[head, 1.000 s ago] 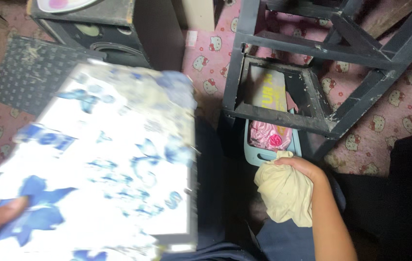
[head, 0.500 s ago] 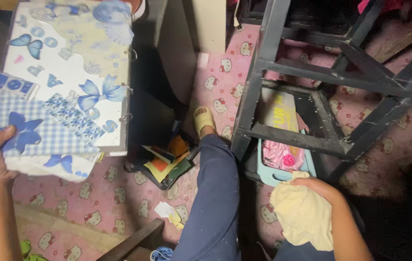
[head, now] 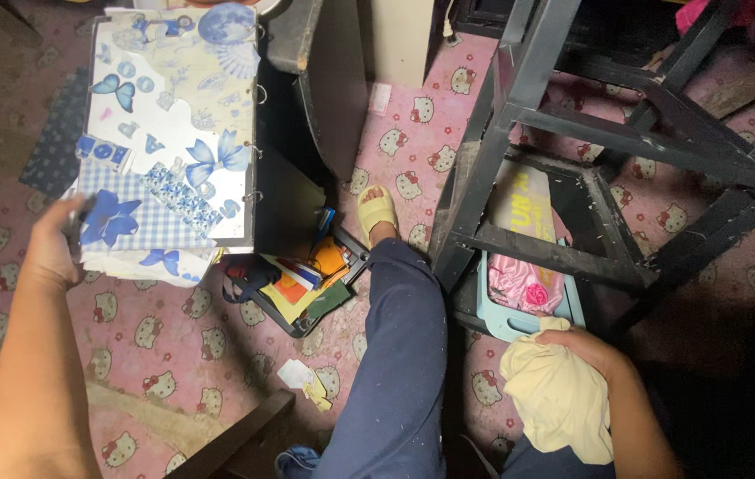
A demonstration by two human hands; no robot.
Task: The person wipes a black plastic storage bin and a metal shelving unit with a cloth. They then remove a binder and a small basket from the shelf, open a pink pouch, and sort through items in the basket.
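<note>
Blue-flowered binder, long axis pointing away, gripped by left hand; right hand clutches cream cloth.

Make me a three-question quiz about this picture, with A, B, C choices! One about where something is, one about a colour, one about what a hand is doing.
1. Where is the blue tray?
A. under the black frame
B. on the binder
C. in the left hand

2. What colour are the butterflies on the binder?
A. red
B. blue
C. green

3. What is the right hand doing?
A. resting open on the floor
B. pointing at the sandal
C. gripping a cream cloth

Answers: 1 A, the frame's bars cross above the tray. 2 B, blue butterflies dot the white cover. 3 C, the fingers close over the bunched cloth, while the left hand holds the binder.
</note>
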